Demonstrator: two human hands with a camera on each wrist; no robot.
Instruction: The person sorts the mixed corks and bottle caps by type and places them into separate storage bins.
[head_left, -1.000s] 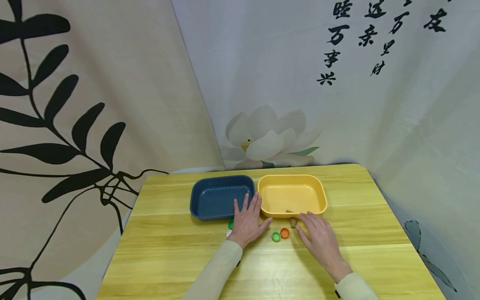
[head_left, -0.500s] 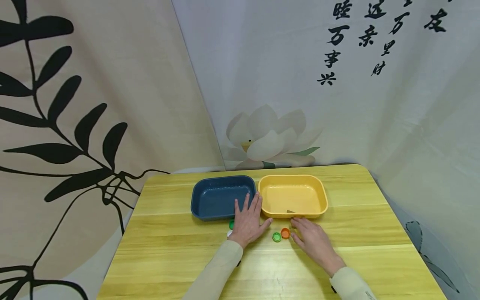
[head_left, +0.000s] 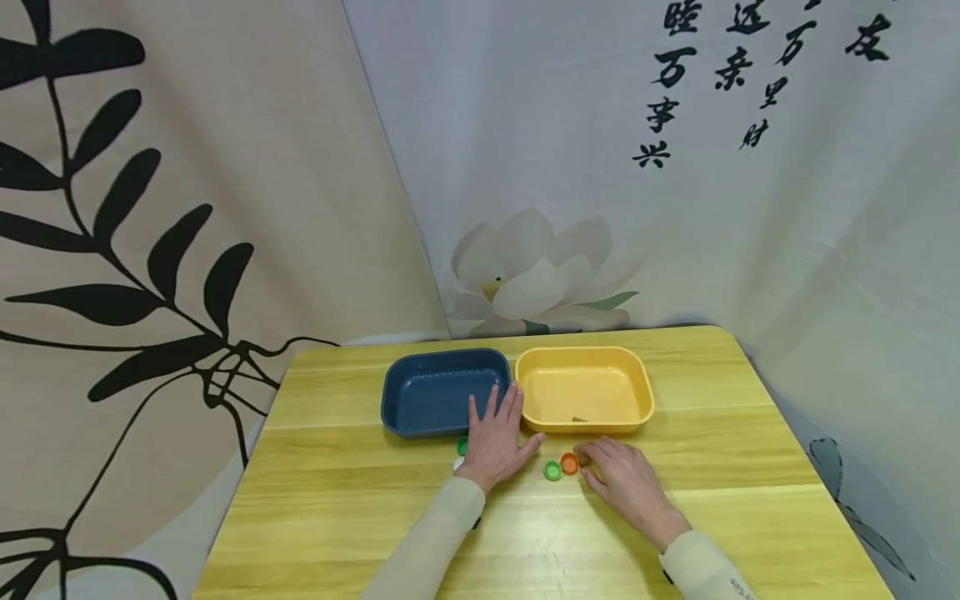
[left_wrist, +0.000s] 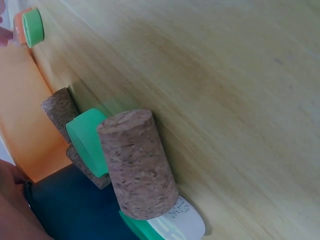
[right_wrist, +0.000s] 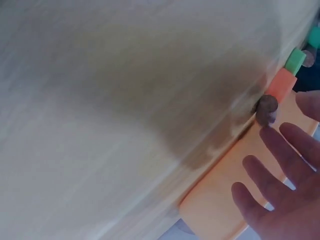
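Note:
My left hand (head_left: 493, 446) lies with spread, straight fingers over the near right corner of the blue tray (head_left: 442, 433). Around it in the left wrist view are a large-looking cork (left_wrist: 137, 165), a green bottle cap (left_wrist: 87, 140), a white cap (left_wrist: 182, 220) and smaller corks (left_wrist: 60, 110). My right hand (head_left: 626, 479) is in front of the yellow tray (head_left: 585, 428). In the right wrist view its fingers are extended, and one fingertip touches a cork (right_wrist: 266, 109) beside an orange cap (right_wrist: 281, 84). The thumb stands apart from that cork.
A light green cap (head_left: 552, 471) sits left of the orange one, between the hands. Both trays stand side by side on the wooden table (head_left: 337, 517). A small brown piece (head_left: 579, 419) shows at the yellow tray's near wall. Printed curtains (head_left: 540, 167) hang behind.
My right hand has shifted left and a little nearer, away from the yellow tray's rim. The cork at its fingertips has moved closer to the orange cap. My left hand has stayed put.

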